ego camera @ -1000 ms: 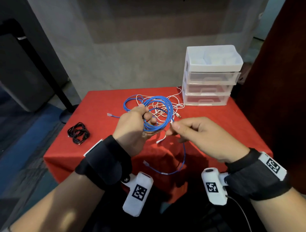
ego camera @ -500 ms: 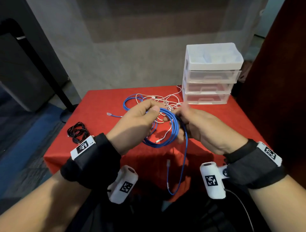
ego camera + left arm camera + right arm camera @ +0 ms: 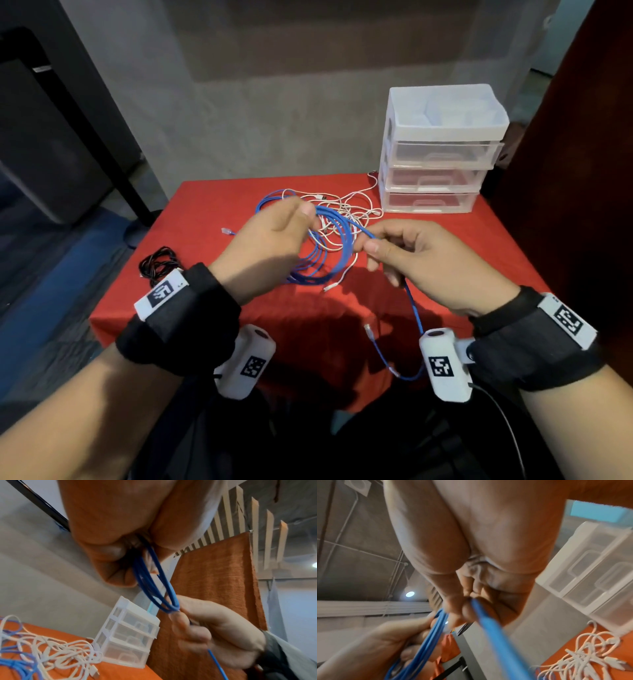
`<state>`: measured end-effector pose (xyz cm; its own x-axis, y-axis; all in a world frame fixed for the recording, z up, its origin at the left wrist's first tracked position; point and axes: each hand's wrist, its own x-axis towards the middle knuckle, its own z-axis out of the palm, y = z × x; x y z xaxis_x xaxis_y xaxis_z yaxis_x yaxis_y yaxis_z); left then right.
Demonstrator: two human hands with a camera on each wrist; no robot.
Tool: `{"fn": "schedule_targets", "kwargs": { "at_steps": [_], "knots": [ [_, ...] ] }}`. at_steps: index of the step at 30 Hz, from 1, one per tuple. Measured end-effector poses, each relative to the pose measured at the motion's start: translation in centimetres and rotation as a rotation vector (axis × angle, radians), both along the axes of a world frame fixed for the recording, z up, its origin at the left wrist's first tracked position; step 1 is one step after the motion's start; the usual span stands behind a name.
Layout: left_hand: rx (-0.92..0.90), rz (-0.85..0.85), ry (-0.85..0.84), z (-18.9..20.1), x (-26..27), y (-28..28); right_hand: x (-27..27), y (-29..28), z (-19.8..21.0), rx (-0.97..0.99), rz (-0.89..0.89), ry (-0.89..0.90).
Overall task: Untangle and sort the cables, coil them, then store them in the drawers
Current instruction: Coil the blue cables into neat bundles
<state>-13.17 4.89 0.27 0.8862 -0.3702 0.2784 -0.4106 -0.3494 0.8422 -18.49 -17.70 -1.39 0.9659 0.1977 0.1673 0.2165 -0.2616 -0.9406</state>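
Note:
My left hand [image 3: 274, 236] grips a bundle of loops of the blue cable [image 3: 337, 246] above the red table [image 3: 205, 219]; the loops hang below it. My right hand [image 3: 411, 253] pinches the same cable's free strand between thumb and fingers. From there the strand drops past my right wrist to a clear plug [image 3: 368, 328]. In the left wrist view the blue loops [image 3: 154, 582] run from my palm to the right hand's fingertips [image 3: 178, 616]. In the right wrist view the blue strand [image 3: 489, 626] leaves my pinch. A white three-drawer unit [image 3: 442, 150], drawers pushed in, stands at the back right.
A tangle of white cables [image 3: 346, 212] lies mid-table with a second blue cable [image 3: 270, 202] behind my left hand, its plug [image 3: 226, 231] lying to the left. A coiled black cable [image 3: 159, 265] sits near the table's left edge. A dark red wall [image 3: 582, 171] stands right.
My right hand has drawn away to the right of the coil, pulling a strand out. The hanging tail has shifted right under my right wrist. My left hand still holds the loops.

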Motion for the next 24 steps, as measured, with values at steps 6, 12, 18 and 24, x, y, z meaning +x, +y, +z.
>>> {"fn": "schedule_targets", "kwargs": {
  "at_steps": [6, 12, 18, 24],
  "knots": [
    [-0.297, 0.238, 0.018, 1.0, 2.4, 3.1, -0.3, -3.4, -3.7, -0.247, 0.096, 0.155],
    [-0.356, 0.295, 0.074, 0.6, 2.8, 3.5, -0.9, -4.0, -5.3, -0.326, 0.015, 0.222],
    [-0.234, 0.343, -0.048, -2.1, 3.2, 2.2, -1.4, -1.5, 0.8, 0.462, -0.014, 0.175],
    [-0.175, 0.367, -0.08, -3.3, 3.0, 0.6, -1.8, -0.3, 3.7, 0.52, 0.009, 0.084]
  ]
}}
